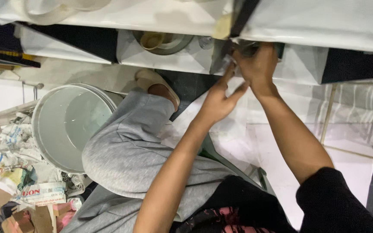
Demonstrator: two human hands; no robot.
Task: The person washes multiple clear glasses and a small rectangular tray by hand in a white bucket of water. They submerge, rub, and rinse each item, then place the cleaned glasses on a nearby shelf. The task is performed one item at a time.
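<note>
Down near, grey soft-knit knee (126, 151), round pale bucket (65, 125) at 9 o'clock. Left hand (219, 101) fingers spread apart, pointing to 1 o'clock, touching white sheet (238, 129). Right hand (257, 64) just beyond, nearer, fingers pinched together on small dark piece (247, 48) at counter (152, 17) edge; what it is, cannot tell.

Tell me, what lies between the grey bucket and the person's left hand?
In the head view, the person's bent knee in grey trousers lies between the grey bucket and the left hand.
</note>
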